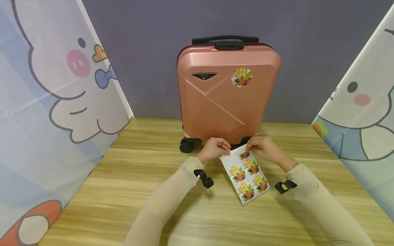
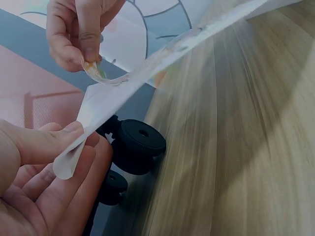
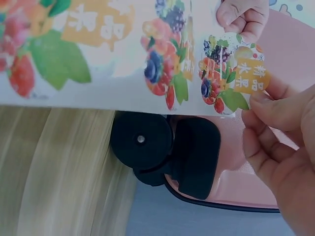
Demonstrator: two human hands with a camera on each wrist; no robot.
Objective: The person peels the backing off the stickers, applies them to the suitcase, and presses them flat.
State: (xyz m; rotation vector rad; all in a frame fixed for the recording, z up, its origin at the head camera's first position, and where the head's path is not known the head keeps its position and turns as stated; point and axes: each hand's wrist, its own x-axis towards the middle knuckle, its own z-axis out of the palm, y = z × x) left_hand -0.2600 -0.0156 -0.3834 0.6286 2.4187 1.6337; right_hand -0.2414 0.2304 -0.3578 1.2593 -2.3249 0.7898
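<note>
My left hand (image 1: 214, 149) pinches a top corner of a white sticker sheet (image 1: 233, 158) between thumb and fingers. Several round fruit stickers (image 1: 246, 192) are printed across it. At its other top corner, my right hand (image 1: 265, 149) pinches the edge of one fruit sticker (image 3: 231, 73). In the left wrist view that sticker's edge (image 2: 92, 71) curls up off the sheet, while its other side still lies against the backing. The sheet slants over the table, in front of a pink suitcase (image 1: 215, 112). One similar sticker (image 1: 241, 77) is on the suitcase's upper right.
The suitcase stands upright on the wood-grain table (image 1: 138, 164), with a black wheel (image 1: 186, 145) at its lower left and a black handle (image 1: 226, 39) on top. Behind it rises a grey wall (image 1: 147, 68). Cartoon-printed panels (image 1: 61, 102) flank both sides.
</note>
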